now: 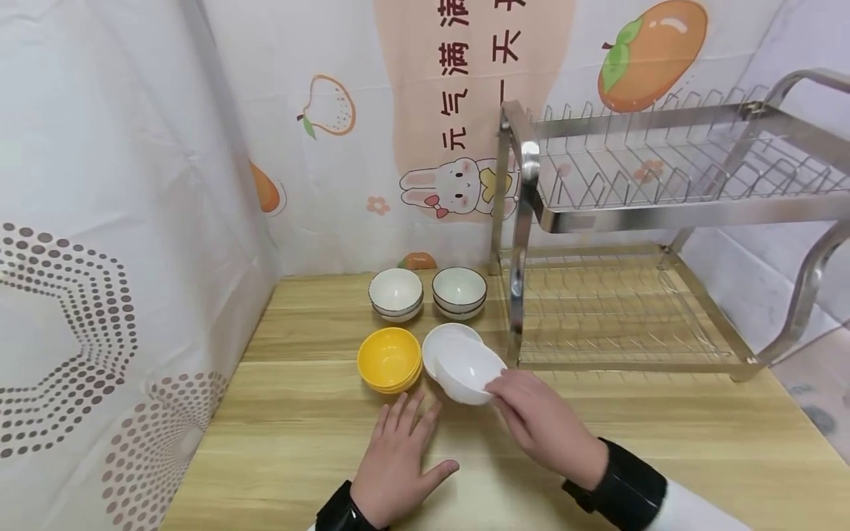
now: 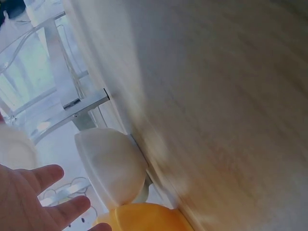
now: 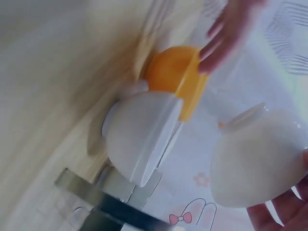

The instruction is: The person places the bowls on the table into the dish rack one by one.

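Note:
My right hand point(image 1: 547, 424) grips a plain white bowl point(image 1: 470, 375) by its right rim, tilted and raised above the table. In the right wrist view this bowl point(image 3: 260, 161) hangs apart from a second white bowl point(image 3: 137, 132) standing on the table. The standing white bowl point(image 1: 440, 341) is partly hidden behind the held one in the head view. My left hand point(image 1: 398, 468) is spread with straight fingers, holding nothing, just in front of the stacked yellow bowls point(image 1: 388, 360). In the left wrist view its fingers point(image 2: 72, 211) are apart from the yellow bowl point(image 2: 149, 219).
Two small stacks of dark-rimmed bowls stand at the back, a white stack point(image 1: 395, 291) and a pale greenish stack point(image 1: 460, 287). A two-tier metal dish rack point(image 1: 637, 366) occupies the right side of the wooden table point(image 1: 285, 442). A printed curtain point(image 1: 319, 206) hangs behind.

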Motion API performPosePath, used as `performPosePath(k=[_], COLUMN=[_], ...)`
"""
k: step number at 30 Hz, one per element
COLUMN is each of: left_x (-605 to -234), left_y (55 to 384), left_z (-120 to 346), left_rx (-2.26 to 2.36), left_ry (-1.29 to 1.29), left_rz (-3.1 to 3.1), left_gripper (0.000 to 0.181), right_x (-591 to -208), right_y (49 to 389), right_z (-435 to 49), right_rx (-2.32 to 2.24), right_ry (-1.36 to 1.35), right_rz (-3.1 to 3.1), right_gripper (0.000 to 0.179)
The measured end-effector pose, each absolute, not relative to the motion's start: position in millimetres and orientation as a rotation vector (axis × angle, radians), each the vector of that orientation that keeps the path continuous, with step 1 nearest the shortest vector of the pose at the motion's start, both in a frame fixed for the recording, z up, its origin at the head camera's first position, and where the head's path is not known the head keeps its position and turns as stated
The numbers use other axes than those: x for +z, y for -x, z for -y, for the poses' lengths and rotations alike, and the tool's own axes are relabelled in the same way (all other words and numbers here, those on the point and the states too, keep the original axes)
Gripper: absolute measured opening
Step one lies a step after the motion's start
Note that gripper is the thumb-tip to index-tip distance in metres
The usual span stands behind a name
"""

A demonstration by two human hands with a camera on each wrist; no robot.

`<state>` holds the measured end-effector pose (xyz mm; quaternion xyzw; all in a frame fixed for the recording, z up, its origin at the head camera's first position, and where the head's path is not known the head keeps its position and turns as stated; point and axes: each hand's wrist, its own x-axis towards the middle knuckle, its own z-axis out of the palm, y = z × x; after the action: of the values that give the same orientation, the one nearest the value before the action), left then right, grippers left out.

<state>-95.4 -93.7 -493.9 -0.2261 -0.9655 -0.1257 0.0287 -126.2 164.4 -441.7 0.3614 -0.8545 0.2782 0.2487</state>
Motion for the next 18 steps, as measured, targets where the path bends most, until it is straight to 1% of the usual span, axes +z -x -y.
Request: performPosePath(k=[3,4,6,7,9,11,13,18], left_x=[-492.5,-491.8,-490.0,-489.1,-486.7,-484.6,-483.4,-483.7], left_y=[96.4,96.6,97.3,97.7,99.0,100.4,101.7,103.8], left_z=[94.1,94.3,94.5,94.6,94.9,95.5,96.0,95.1], left_rx=[-0.385,-0.389,-0.398,-0.402,-0.414,-0.418,-0.418,-0.421], left_ry=[0.69,0.688,0.681,0.677,0.663,0.647,0.634,0.633], left_rz=[2.977,2.977,2.984,2.988,3.004,3.018,3.025,3.026], left_gripper=[0.081,0.081,0.081,0.081,0.081,0.081,0.081,0.082], right_x=[-439.4,-439.1,-439.1,-438.5,-439.1,-438.7,-439.2,-443.2], right_y=[103.7,97.4,88.3,85.6,87.1,95.2,109.8,162.5], right_z=[-186.7,-195.3,-214.7,-225.1,-247.0,-271.2,-295.7,-349.2], right_rx=[0.886,0.938,1.071,1.139,1.265,1.436,1.686,2.464], right_ry=[-0.875,-0.827,-0.715,-0.646,-0.523,-0.434,-0.39,-0.397], right_rz=[2.374,2.407,2.486,2.536,2.585,2.59,2.496,1.823], right_gripper=[0.012,0.012,0.025,0.027,0.022,0.019,0.021,0.023])
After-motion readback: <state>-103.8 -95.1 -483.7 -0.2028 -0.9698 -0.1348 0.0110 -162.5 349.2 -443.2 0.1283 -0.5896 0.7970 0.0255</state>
